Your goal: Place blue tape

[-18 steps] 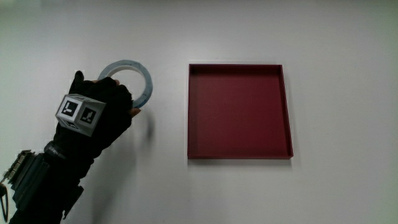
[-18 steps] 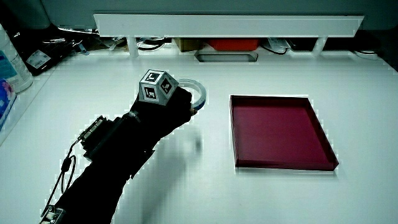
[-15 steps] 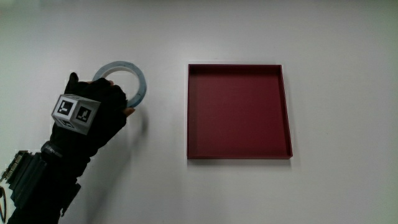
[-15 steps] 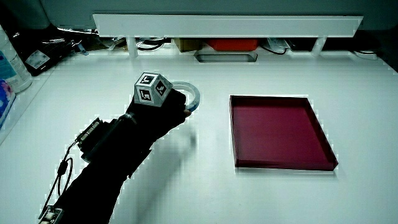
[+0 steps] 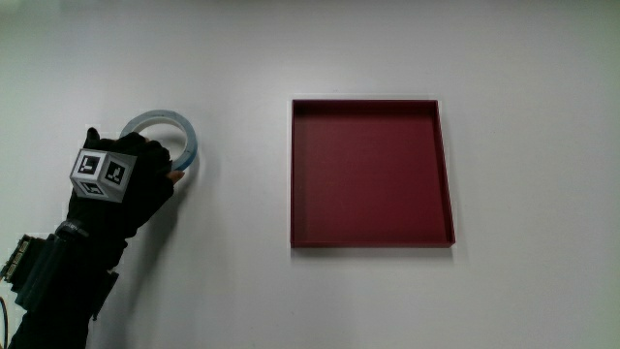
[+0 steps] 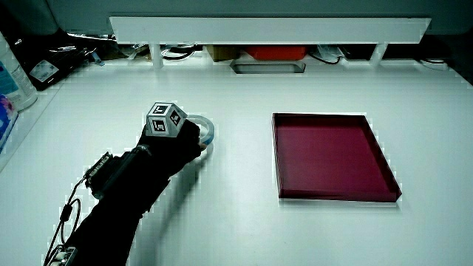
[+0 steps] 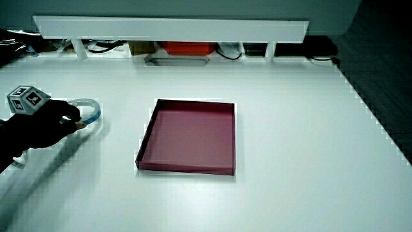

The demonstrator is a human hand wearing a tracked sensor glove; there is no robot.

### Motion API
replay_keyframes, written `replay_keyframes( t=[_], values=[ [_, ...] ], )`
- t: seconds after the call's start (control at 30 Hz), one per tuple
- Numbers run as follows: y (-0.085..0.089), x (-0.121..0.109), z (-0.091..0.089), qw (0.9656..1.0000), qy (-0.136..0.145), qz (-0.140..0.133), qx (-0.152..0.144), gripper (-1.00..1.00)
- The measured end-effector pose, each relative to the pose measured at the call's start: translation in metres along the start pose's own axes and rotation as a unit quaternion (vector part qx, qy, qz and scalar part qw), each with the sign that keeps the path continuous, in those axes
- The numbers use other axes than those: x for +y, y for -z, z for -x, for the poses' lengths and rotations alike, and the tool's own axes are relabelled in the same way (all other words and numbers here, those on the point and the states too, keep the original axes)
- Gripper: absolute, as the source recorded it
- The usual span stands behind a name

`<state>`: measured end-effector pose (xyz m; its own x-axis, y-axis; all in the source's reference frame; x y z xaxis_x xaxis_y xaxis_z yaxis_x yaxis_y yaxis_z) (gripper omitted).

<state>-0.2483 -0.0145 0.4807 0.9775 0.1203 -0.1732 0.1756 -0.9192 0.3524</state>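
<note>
Since the earlier pictures the hand (image 5: 124, 180) and the blue tape ring (image 5: 165, 140) it carries have travelled together away from the red tray (image 5: 373, 173), so the stretch of bare table between ring and tray is now wider.

Largest of all is the white table (image 5: 523, 291), which fills the main view and, in both side views, reaches to a low white partition (image 6: 270, 29) with cables and clutter under it. Next comes the red tray, square and shallow with low walls, lying flat with nothing inside it; both side views show it too (image 6: 332, 155) (image 7: 190, 136). The black-gloved forearm (image 5: 58, 286) comes up from the person's edge of the table, and the hand sits well apart from the tray.

Its fingers are curled around the part of the ring nearest the person, gripping it; the rest of the ring sticks out past the fingertips, away from the person, as a side view (image 7: 88, 110) shows plainly. Whether the ring touches the table or is held just above it cannot be told. Smallest is the patterned cube (image 5: 101, 174) on the back of the glove, also seen in both side views (image 6: 165, 120) (image 7: 27, 99).
</note>
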Motion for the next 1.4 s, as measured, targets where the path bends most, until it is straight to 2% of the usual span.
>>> replay_keyframes(
  t=[0.23, 0.27, 0.3, 0.43, 0.57, 0.67, 0.83, 0.87, 0.93, 1.2, 1.23, 1.3, 1.33, 1.37, 1.4],
  values=[
    [0.018, 0.0, 0.006, 0.9995, -0.009, 0.03, -0.007, 0.0],
    [0.016, -0.001, 0.003, 0.9997, -0.011, 0.024, 0.0, 0.0],
    [0.021, 0.0, 0.005, 0.9994, -0.007, 0.032, -0.006, 0.0],
    [0.029, -0.001, 0.01, 0.9995, -0.015, 0.026, -0.006, 0.0],
    [0.028, -0.002, 0.007, 0.9996, -0.009, 0.026, 0.008, 0.0],
    [0.03, -0.004, 0.008, 0.9995, -0.008, 0.03, 0.001, 0.0],
    [0.033, -0.006, 0.01, 0.9995, -0.014, 0.027, -0.004, -0.17],
    [0.031, -0.006, 0.009, 0.9996, -0.01, 0.026, 0.003, -0.21],
    [0.033, -0.006, 0.011, 0.9993, -0.012, 0.033, -0.012, -0.28],
    [0.033, -0.011, 0.015, 0.9993, -0.017, 0.034, -0.003, -0.55],
    [0.034, -0.012, 0.016, 0.9989, -0.018, 0.04, -0.019, -0.59],
    [0.032, -0.017, 0.016, 0.9991, -0.014, 0.035, -0.021, -0.66],
    [0.011, -0.024, -0.001, 0.9994, -0.005, 0.013, -0.032, -0.69],
    [0.023, -0.024, 0.01, 0.9986, -0.002, 0.026, -0.046, -0.72],
    [-0.001, -0.032, -0.009, 0.9974, 0.004, 0.022, -0.068, -0.76]
  ],
)
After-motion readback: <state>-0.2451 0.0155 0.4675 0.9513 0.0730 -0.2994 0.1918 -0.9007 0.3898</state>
